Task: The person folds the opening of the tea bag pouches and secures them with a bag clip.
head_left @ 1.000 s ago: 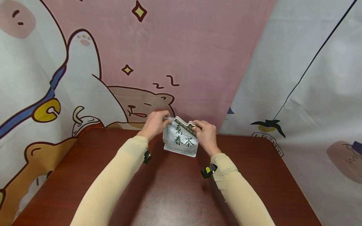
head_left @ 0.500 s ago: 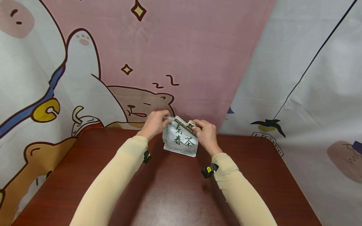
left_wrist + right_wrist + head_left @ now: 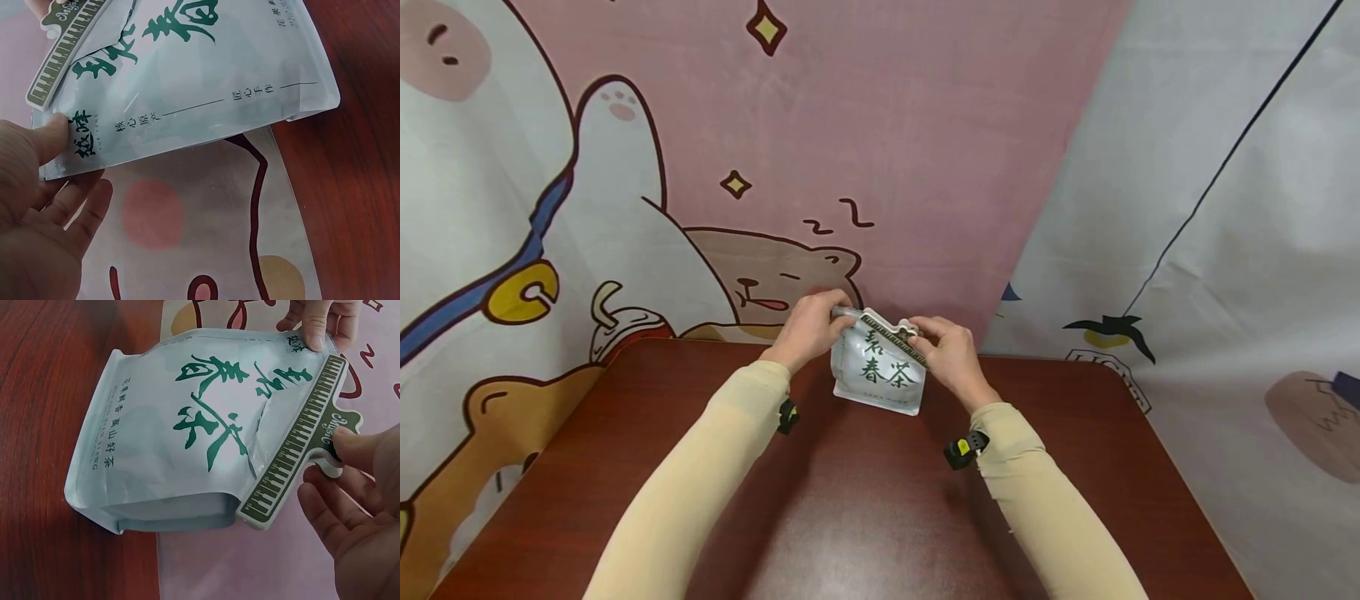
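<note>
A pale silvery tea bag (image 3: 872, 390) with large green characters stands upright near the table's back edge, its bottom at the tabletop. Across its top, slanting down to the right in the head view, sits a white and green clip (image 3: 297, 447) printed with piano keys and the word "Music". My left hand (image 3: 808, 329) pinches the bag's upper left corner between thumb and fingers, just beyond the clip's end. With thumb and index finger, my right hand (image 3: 953, 357) pinches the clip's handle, the other fingers loosely bent below it. The back of the bag is hidden.
The reddish-brown wooden table (image 3: 842, 517) spreads out in front of the bag. Directly behind its back edge hangs a cloth (image 3: 925, 150) printed with cartoon animals. Each wrist wears a small black camera strap (image 3: 966, 450).
My right wrist and forearm have swung slightly outward to the right, while the fingers stay at the clip. The bag and my left hand have hardly moved.
</note>
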The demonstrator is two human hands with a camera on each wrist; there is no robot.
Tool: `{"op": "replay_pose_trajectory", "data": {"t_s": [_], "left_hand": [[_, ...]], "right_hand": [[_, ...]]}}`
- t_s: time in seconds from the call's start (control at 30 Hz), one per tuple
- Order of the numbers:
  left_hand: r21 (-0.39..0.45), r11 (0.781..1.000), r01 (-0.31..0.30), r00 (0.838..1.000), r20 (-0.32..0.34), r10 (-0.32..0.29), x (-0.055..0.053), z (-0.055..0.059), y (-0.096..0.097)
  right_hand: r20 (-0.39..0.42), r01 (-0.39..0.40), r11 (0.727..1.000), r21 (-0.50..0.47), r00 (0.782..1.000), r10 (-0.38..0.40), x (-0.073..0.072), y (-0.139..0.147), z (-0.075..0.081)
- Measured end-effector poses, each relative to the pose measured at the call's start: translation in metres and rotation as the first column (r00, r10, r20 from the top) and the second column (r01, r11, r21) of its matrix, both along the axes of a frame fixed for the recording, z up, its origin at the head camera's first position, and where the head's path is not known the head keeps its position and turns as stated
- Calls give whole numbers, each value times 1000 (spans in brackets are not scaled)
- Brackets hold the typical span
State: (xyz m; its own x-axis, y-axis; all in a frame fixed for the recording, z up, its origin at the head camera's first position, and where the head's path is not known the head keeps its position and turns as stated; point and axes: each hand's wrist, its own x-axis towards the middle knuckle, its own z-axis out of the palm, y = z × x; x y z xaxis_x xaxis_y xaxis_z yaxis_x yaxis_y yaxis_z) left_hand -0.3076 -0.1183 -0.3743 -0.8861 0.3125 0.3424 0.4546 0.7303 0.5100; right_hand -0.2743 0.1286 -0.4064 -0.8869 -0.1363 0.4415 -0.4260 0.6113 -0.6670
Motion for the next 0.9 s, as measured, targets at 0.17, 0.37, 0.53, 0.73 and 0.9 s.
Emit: {"op": "replay_pose_trajectory", "data": {"t_s": [0.17, 0.37, 0.53, 0.73, 0.9], "left_hand": [[26, 1000, -1, 1000, 19, 0, -1, -1, -1], [19, 1000, -10, 999, 46, 9, -1, -4, -5], [-18, 1000, -20, 999, 47, 21, 1, -6, -12], [-90, 996, -13, 999, 31, 16, 4, -8, -20], [-128, 991, -35, 998, 47, 42, 7, -12, -31]], "right_hand": [[51, -29, 999, 23, 998, 28, -1, 5, 1], [105, -45, 998, 45, 994, 41, 0, 11, 4], [95, -68, 995, 69, 994, 61, 0, 17, 5], [97, -93, 991, 100, 992, 84, 4, 26, 7], [75, -103, 982, 158, 993, 92, 8, 38, 7]]}}
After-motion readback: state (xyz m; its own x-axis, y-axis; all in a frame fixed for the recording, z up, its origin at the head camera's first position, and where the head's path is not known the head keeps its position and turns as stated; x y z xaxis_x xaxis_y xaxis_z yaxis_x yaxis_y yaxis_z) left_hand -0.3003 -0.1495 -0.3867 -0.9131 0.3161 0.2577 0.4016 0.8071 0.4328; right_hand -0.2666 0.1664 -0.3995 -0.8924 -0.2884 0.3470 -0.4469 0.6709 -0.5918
